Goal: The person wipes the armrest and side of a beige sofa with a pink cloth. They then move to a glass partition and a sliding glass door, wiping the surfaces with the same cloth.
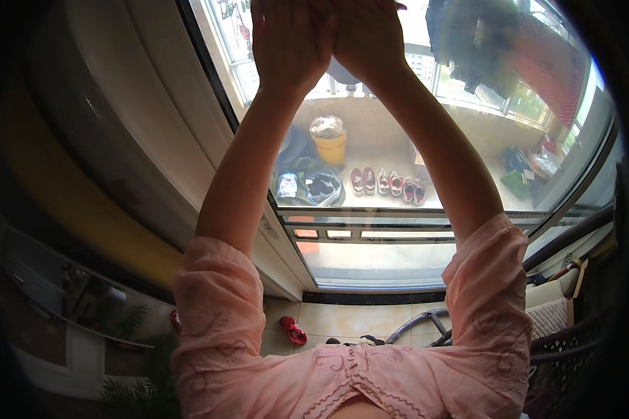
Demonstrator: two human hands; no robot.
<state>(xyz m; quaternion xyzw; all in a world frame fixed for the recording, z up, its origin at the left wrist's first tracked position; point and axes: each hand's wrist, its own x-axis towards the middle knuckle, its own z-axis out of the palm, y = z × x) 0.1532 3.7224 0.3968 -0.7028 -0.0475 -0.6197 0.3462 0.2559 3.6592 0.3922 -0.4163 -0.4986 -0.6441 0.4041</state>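
Observation:
Both my arms, in short pink sleeves, reach up in front of a glass sliding door (370,269). My left hand (291,45) and my right hand (368,38) are side by side at the top edge of the picture, their inner edges meeting. The backs of both hands face me. Most of the fingers are cut off by the picture's edge, so whether they hold anything is hidden. A small red spot shows at the right hand's outer edge. The glass is the surface nearest the hands; contact with it cannot be made out.
Through the glass, a yellow bucket (330,143), several shoes (388,183) and dark bags (321,187) stand on a balcony. Dark clothes (472,45) hang at the upper right. A red shoe (293,330) lies on the tiled floor. Curved grey tubing (419,322) is low on the right.

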